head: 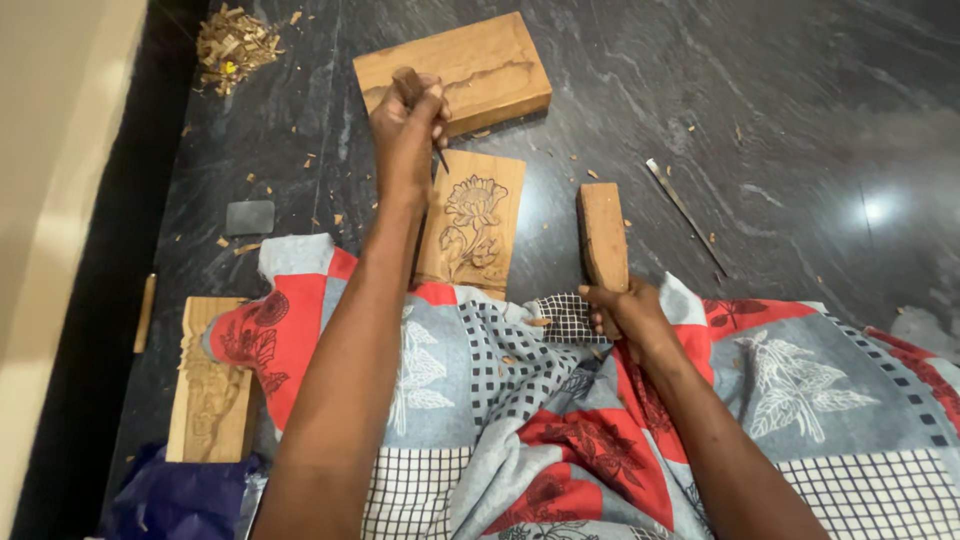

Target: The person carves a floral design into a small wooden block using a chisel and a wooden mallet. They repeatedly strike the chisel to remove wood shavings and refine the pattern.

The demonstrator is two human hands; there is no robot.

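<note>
My left hand [405, 135] is closed around a chisel [412, 95] with a wooden handle, its thin metal tip touching the upper left of a small wooden panel [490, 215] carved with a flower. The panel lies on the dark stone floor, its near end on the patterned blanket. My right hand [625, 310] grips the lower end of a wooden mallet block [601, 232], which stands to the right of the panel, apart from it.
A larger plain wooden board [470, 65] lies behind the panel. Another carved board [208, 400] sits at the left, partly under the red, grey and checked blanket [500, 400]. Wood shavings [232, 45] pile at the far left. A thin metal tool [688, 215] and a grey stone [249, 216] lie nearby.
</note>
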